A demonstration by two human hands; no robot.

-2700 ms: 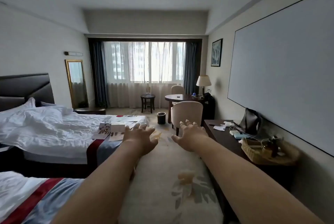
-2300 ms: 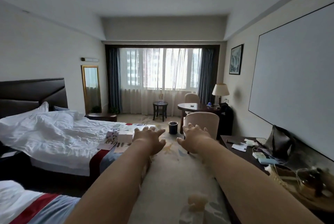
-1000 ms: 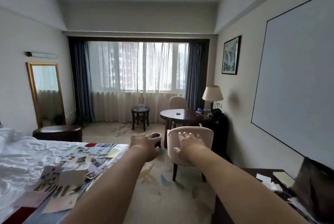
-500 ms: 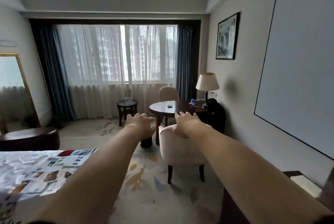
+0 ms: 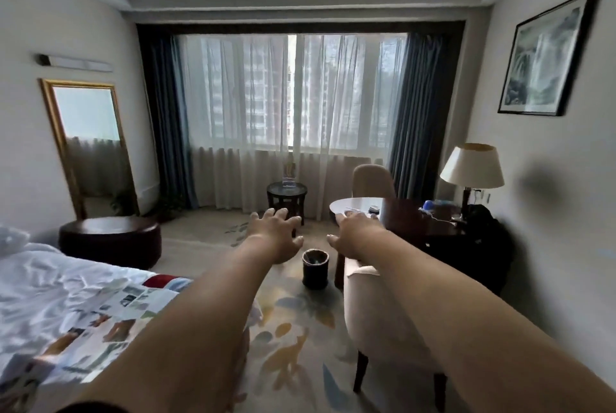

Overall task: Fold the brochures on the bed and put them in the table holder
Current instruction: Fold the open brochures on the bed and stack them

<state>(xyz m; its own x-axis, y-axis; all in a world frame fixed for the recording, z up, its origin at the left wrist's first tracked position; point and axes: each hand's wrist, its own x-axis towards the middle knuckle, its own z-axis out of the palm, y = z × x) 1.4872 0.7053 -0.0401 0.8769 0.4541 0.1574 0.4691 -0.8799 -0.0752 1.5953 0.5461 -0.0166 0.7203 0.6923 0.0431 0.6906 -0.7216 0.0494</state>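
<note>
1. Where the white bed [image 5: 50, 282] fills the lower left, the brochures [image 5: 110, 322] lie spread open across its cover, beside a patterned carpet [image 5: 290, 349].
2. Ahead: sheer curtains [image 5: 253, 112], a round table [image 5: 410, 217], a beige chair [image 5: 376, 322], a dark bin [image 5: 315, 271].
3. Left hand [image 5: 276, 236] reaches forward in the air, fingers loosely spread, holding nothing.
4. Right hand [image 5: 353, 232] alongside, fingers relaxed, empty too.

No writing can be read anywhere in this view.

The glossy printed paper brochures [image 5: 133, 309] spread over the rumpled white bed [image 5: 50, 279] show photo panels and grey blocks of print, but all of it is smeared past reading. The black-framed landscape picture [image 5: 543, 55] on the right wall bears no mark that can be made out. The small clear holder [image 5: 288, 176] on the dark round side table [image 5: 286, 192] is too small to tell.
</note>
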